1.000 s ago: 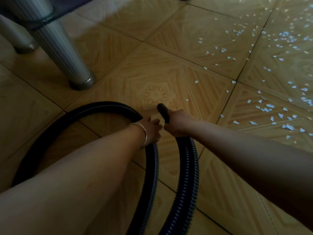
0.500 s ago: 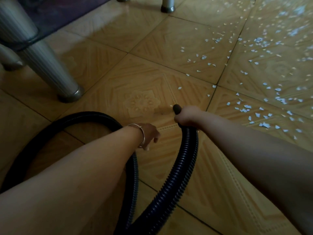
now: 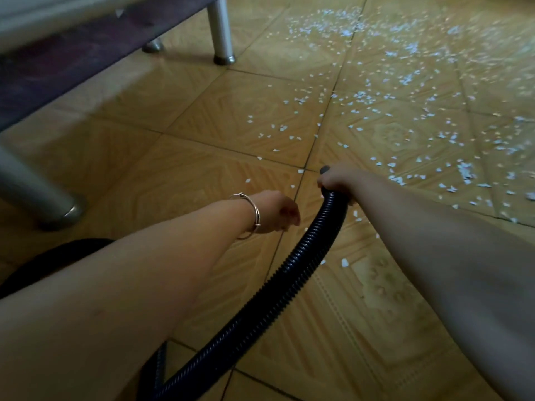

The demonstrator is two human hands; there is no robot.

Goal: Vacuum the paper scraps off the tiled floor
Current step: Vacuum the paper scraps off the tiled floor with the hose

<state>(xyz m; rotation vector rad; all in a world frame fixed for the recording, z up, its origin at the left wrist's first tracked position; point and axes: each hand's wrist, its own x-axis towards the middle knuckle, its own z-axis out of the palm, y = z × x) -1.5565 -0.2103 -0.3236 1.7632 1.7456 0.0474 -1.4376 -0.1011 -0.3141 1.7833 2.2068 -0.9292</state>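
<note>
Small white paper scraps (image 3: 385, 96) lie scattered over the yellow tiled floor (image 3: 220, 111), thickest at the upper right. A black ribbed vacuum hose (image 3: 292, 273) curves up from the bottom edge to my right hand (image 3: 337, 179), which is shut on its end; the dark nozzle tip (image 3: 324, 169) pokes out past my fingers, low over the floor near the closest scraps. My left hand (image 3: 275, 212), a thin bangle on its wrist, hovers just left of the hose with loosely curled fingers and holds nothing.
A metal furniture leg (image 3: 34, 195) stands at the left, and two more legs (image 3: 221, 33) stand at the top under a dark low frame (image 3: 72, 56). More hose (image 3: 55, 256) loops behind my left forearm.
My left hand let go of the hose and drifted away from it. My right hand carried the nozzle forward and right toward the scraps, and my view swung up to show more of them.
</note>
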